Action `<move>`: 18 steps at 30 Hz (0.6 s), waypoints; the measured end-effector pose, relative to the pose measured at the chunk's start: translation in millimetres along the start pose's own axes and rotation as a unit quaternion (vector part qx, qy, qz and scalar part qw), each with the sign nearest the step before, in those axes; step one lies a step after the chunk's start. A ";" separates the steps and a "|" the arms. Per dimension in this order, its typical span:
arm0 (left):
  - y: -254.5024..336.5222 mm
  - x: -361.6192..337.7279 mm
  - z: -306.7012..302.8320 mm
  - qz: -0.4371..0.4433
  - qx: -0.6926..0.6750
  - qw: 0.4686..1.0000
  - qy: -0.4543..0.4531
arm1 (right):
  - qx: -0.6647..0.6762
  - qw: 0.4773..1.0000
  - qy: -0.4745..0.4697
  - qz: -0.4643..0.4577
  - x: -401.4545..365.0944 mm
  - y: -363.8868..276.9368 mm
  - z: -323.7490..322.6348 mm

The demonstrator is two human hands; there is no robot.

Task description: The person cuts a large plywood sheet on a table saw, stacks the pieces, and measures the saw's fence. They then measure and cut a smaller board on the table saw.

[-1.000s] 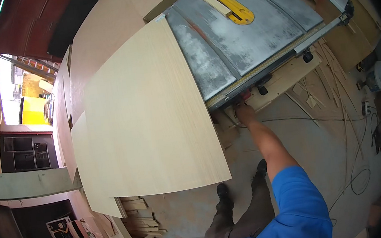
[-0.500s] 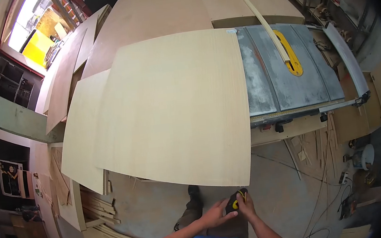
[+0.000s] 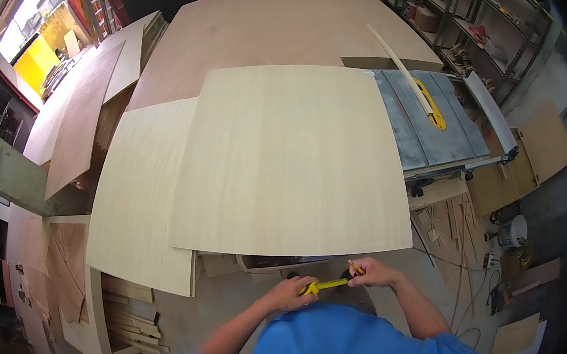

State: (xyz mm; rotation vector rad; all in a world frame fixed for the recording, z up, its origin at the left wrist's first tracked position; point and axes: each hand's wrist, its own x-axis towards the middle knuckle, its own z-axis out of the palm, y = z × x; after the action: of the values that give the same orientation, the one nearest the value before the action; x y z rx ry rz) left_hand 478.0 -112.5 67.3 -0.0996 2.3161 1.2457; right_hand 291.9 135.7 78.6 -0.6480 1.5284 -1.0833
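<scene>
My left hand (image 3: 290,294) is closed on the yellow and black tape measure (image 3: 308,289), low in the middle of the view. A short length of yellow blade (image 3: 333,283) runs out of it to the right. The fingers of my right hand (image 3: 373,273) pinch around the blade's end and something small, yellow and dark, that looks like a pencil. Both hands are just below the near edge of a pale plywood sheet (image 3: 289,162). That sheet overlaps another pale sheet (image 3: 135,194) on its left.
A table saw (image 3: 447,137) with a yellow insert stands right of the sheets, a thin wood strip (image 3: 400,69) lying across it. Behind is a large brown panel (image 3: 266,28). Offcuts (image 3: 132,320) fill a low frame at left. Cables and a bucket (image 3: 513,231) are at right.
My hands have moved apart and up toward the sheet's edge, and a stretch of blade now shows between them. The view has shifted, with the shelves at right more visible.
</scene>
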 end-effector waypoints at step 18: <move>-159.5 -80.7 66.1 -0.204 -0.402 0.885 0.118 | -0.158 0.948 0.270 -0.062 140.3 -6.6 -60.4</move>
State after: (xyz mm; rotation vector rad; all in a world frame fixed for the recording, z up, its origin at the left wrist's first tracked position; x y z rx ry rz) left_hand 621.2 -165.5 -46.8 -1.0104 1.6519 1.9317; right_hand 198.0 30.6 19.2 -0.7045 2.1921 -1.1818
